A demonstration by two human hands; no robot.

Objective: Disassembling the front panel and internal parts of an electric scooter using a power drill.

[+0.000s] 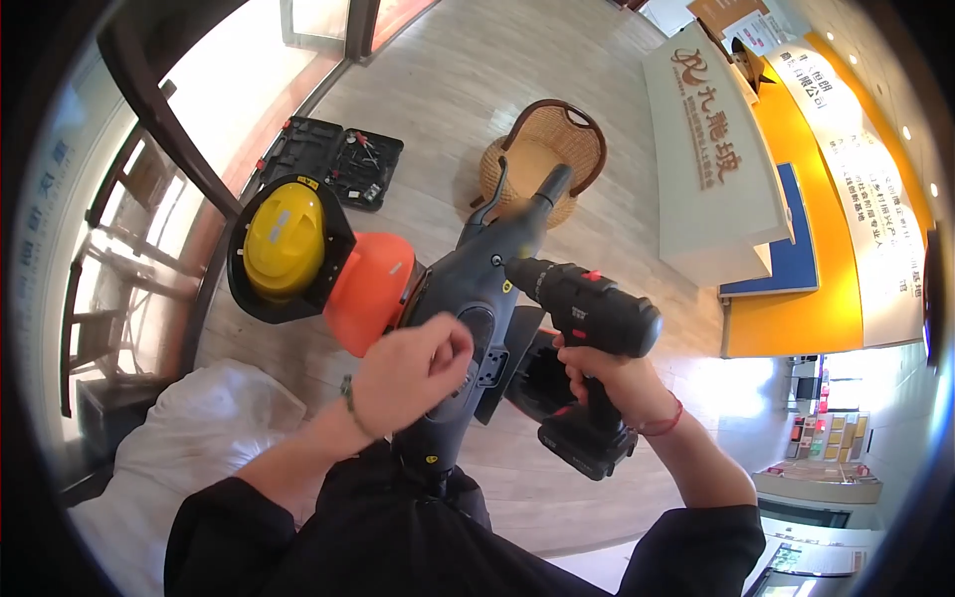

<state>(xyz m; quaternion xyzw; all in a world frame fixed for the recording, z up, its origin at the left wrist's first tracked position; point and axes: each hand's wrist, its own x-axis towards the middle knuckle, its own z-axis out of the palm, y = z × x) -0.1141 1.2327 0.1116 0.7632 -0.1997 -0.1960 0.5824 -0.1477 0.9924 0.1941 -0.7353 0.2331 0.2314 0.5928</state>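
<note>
My right hand [622, 386] is wrapped round the grip of a black cordless drill [597, 308] with red accents and a battery at its base. The drill's nose points left, close against a long black machine body [453, 289] near a round fastener hole [497, 261]; whether the bit touches cannot be seen. Over the near part of that body, my left hand [418, 373] is closed, its fingers curled and slightly blurred. Anything inside them is hidden. An orange rounded part [370, 291] sits left of the body, beside a yellow dome [285, 241] in a black rim.
An open black tool case [368, 164] lies on the wooden floor at the far left. Beyond the machine stands a wicker chair [559, 139]. A white counter [711, 149] is at the right, a white bag [204, 428] at the near left beside the glass doors.
</note>
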